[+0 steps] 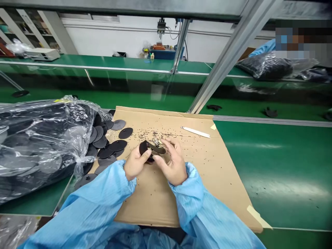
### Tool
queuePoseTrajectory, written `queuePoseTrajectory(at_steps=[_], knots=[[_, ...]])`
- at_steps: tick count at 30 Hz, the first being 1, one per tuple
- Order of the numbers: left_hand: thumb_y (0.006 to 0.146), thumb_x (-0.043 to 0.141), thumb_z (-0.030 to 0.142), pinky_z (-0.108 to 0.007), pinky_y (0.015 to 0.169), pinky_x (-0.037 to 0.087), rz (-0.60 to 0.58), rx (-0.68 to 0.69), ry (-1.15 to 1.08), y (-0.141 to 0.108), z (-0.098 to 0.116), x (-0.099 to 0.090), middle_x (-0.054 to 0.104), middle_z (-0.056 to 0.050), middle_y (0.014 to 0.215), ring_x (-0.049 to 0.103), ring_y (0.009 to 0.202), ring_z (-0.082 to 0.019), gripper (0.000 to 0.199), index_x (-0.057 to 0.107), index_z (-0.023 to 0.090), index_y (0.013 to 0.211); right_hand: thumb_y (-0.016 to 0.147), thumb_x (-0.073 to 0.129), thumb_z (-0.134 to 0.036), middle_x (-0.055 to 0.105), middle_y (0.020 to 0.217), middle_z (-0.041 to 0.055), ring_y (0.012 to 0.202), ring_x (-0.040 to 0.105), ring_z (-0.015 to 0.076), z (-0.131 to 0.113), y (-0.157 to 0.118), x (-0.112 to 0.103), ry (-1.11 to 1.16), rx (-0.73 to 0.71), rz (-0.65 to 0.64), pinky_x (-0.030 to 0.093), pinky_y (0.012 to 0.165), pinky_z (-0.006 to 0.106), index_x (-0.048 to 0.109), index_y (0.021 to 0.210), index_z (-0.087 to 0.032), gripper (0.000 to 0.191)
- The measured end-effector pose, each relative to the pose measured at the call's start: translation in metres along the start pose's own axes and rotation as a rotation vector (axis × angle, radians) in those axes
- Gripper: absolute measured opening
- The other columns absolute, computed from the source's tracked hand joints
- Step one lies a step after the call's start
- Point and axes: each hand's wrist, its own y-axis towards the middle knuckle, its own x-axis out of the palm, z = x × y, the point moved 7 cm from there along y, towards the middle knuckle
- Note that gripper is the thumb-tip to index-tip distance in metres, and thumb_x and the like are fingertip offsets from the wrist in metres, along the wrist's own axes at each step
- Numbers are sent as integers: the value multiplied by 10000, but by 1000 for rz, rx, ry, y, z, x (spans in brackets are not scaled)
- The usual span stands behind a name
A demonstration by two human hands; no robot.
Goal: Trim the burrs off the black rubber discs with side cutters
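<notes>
A curved black part (158, 149), with a wide rounded end and a narrow band, is held above the cardboard. My left hand (135, 164) is closed on its wide end, thumb across the near side. Around the band's right end is my right hand (173, 162), thumb and fingers apart; I cannot tell whether the fingertips touch it. A small shiny item (156, 141) just behind the part is too small to name. Tiny black bits (145, 134) lie scattered on the cardboard sheet (155, 204) beyond my hands.
Black oval discs (118, 145) lie loosely at the left, beside a clear plastic bag (49, 138) full of more. A white strip-like tool (195, 131) rests at the back right. A metal post (220, 65) slants up behind the sheet. A co-worker's blue sleeve (264, 47) shows far right.
</notes>
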Motion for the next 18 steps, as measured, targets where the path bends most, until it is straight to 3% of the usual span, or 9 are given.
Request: queuePoseTrajectory(at_steps=[4,7,11,14,18], knots=[[810,643,425,-324,832,498,-7,22,-20,0,0,-1,679,-93,940,629,874,-195,375,626,120,1028,892,544,-341,633,1032,85,985,585,217,-5,1,5,-7,-85,-84,483,892,372,654,1066,-221,238],[773,673,457,-284,751,506,33,-35,-43,0,-5,-3,685,-73,803,633,763,-163,405,614,117,984,927,485,-332,663,962,77,914,613,202,7,3,4,52,13,-32,495,844,355,670,1003,-205,236],[697,738,461,-265,635,511,148,-91,-125,0,-3,-8,661,-29,714,623,655,-145,445,541,148,945,944,413,-445,661,942,88,874,626,203,36,6,-2,212,224,39,514,793,358,641,1013,-174,360],[667,755,460,-286,586,518,217,-102,-223,0,3,-12,636,-4,678,629,610,-161,479,474,174,928,883,488,-474,620,1030,115,962,592,236,46,10,-13,15,222,103,493,852,406,596,1093,-163,391],[657,751,451,-275,543,498,247,-96,-315,1,8,-14,610,-1,644,646,610,-192,474,453,170,896,724,658,-502,494,1245,164,1183,446,325,40,11,0,-398,95,-145,381,1004,508,514,1251,-160,645]])
